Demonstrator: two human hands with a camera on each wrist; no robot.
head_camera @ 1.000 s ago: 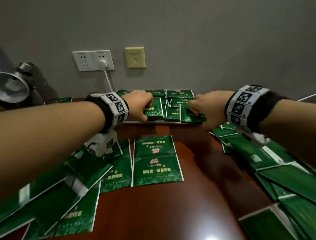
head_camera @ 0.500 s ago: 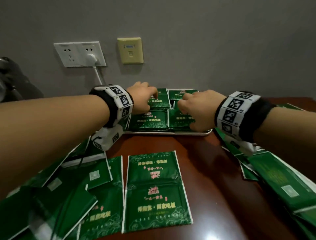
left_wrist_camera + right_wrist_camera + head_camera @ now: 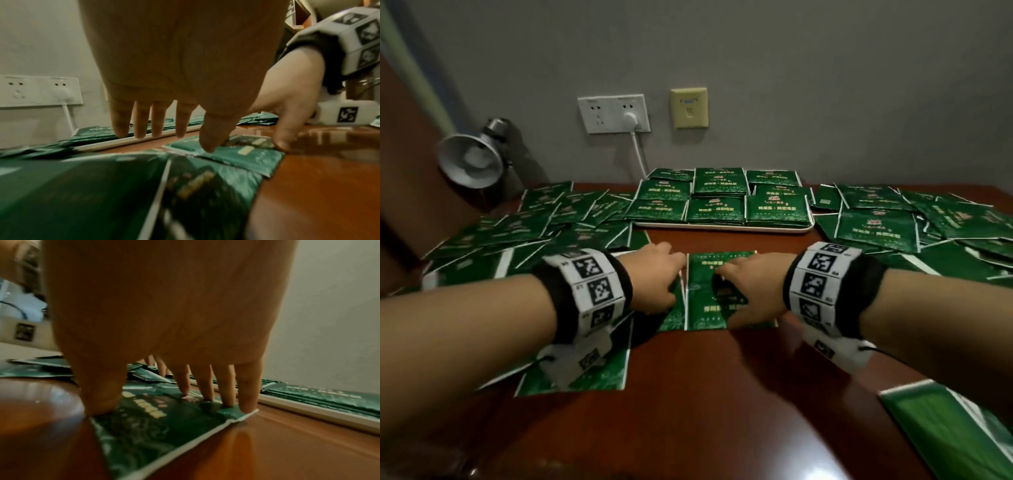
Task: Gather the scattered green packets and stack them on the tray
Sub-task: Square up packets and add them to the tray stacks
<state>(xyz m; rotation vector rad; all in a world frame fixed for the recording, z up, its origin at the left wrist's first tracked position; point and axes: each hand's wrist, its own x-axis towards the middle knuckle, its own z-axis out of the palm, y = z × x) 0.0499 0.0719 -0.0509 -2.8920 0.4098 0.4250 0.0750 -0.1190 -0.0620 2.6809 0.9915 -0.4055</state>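
Right hand [image 3: 751, 291]: it is sitting on top of one green packet [image 3: 705, 308] in the middle of the table. Its fingers [image 3: 226, 386] are pointing down and spread a little, and the tips are pressing on the far edge of the packet. The thumb [image 3: 100, 391] is pressing on the near corner. The packet is lying flat on the wood.

Left hand [image 3: 654, 277]: it is hanging just left of that packet, over another green packet [image 3: 671, 308] that is lying edge to edge with the first one. Its fingers [image 3: 158, 120] are pointing down, straight and a little apart. Whether the tips are touching anything cannot be told.

Tray [image 3: 722, 228]: it is white and sitting at the far side of the table, near the wall. Piles of green packets [image 3: 715, 209] are sitting on it in neat rows.

Loose packets on the left [image 3: 534, 226]: many are lying in a messy heap.

Loose packets on the right [image 3: 893, 219]: many more are lying spread out, just beside the tray.

Table [image 3: 705, 411]: it is shiny red-brown wood.

Wall: a white socket [image 3: 614, 113] with a plug in it and a yellow plate [image 3: 689, 108] are sitting above the tray.

Lamp [image 3: 470, 161]: it is standing at the far left.
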